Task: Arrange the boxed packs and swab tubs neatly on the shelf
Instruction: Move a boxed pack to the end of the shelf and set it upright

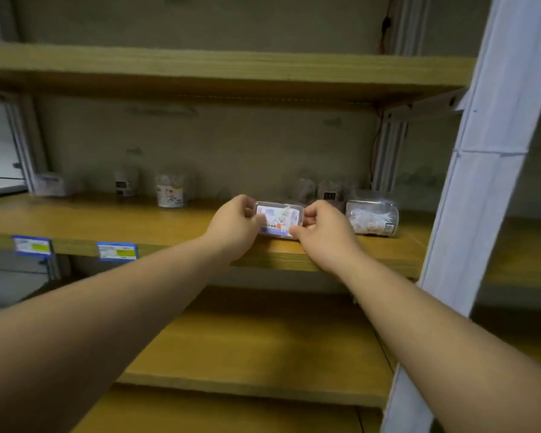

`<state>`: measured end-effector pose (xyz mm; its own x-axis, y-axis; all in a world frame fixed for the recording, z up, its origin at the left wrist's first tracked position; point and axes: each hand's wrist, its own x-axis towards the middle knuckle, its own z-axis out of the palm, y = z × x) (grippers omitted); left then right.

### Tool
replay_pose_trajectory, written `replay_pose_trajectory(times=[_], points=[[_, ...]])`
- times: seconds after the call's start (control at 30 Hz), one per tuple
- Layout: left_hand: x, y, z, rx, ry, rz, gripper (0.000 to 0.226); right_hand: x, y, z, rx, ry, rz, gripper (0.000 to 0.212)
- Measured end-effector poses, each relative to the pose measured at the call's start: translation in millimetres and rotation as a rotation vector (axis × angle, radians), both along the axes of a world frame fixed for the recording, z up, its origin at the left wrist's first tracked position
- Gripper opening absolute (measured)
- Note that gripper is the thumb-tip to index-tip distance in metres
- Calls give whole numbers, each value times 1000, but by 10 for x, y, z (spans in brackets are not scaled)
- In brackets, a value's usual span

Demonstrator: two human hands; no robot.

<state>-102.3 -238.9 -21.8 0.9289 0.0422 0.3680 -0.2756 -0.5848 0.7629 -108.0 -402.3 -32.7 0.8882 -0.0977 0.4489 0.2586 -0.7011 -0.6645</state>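
Looks like a small shop or pharmacy stockroom aisle. Tiered wooden shelves point(175, 220) on white metal uprights point(494, 170), bare grey wall behind. Blue price tags point(117, 251) clipped to the shelf's front edge. Sparse retail stock along the back: swab tubs point(169, 190), small boxed packs point(49, 184), a clear tub lying on its side point(372, 217). Dim lighting, labels too blurred to read.

Flat clear plastic labelled box point(278, 220) sits near front edge of middle wooden shelf point(138, 220), between left hand point(235, 226) and right hand point(322, 232). Clear plastic swab tub lying on its side point(372, 217) just right of right hand. Upright round printed swab tub point(170, 190) well left, nearer the back. Two blue-framed price tags point(117, 251) on shelf front edge, left.
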Motion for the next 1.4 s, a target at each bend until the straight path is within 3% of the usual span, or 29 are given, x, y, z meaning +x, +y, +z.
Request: replay_pose_trajectory(times=[0.27,0.53,0.77,0.87,1.0,1.2,1.33,1.4], points=[[-22,-54,-116,102,-130,101,37,-21,31,-63,-57,-31,-56,15],[27,-17,-81,108,-52,84,45,145,82,-117,-221,-100,-203,8],[-84,287,139,-5,172,-44,44,70,316,-20,-128,-10,-197,8],[-75,845,161,-78,217,-72,49,17,841,27,-70,5,-130,5],[49,2050,233,-205,132,-44,52,102,1989,80,9,-31,-68,8],[330,4170,132,-250,68,52,27,408,4091,145,49,-18,16,15],[494,4920,141,-208,50,56,11,689,4909,220,72,16,28,11],[671,5114,99,-140,22,73,15,826,5118,207,89,20,21,10]])
